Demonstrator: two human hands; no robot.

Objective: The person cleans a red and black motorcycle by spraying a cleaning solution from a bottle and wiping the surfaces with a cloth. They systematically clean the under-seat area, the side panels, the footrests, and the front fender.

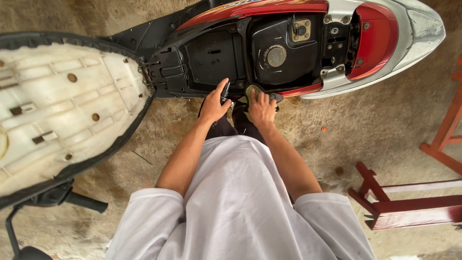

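Right now I stand over a scooter (308,53) with its seat (62,106) swung up and open to my left, so the black underseat bay (216,55) and the round fuel cap (276,56) lie bare in front of me. My left hand (214,107) is closed around a small dark tool (224,92), thumb stretched up along it, its tip at the near edge of the bay. My right hand (262,110) lies flat and nearly open, fingers spread, pressing a greenish rag (251,91) against the red side panel (301,90) just below the bay rim. To do this well, I judge I should keep the rag flat under the palm so it does not bunch, and hold the tool steady and short in the grip so its tip stays on the rim and does not slip onto the paint. What the tool's tip touches I cannot tell; my thumb hides it. My feet are close under the panel, so leaning in from the hips should keep both hands firm. A red wooden frame (409,202) stands on the dusty floor (337,139) to my right, well apart from the work.
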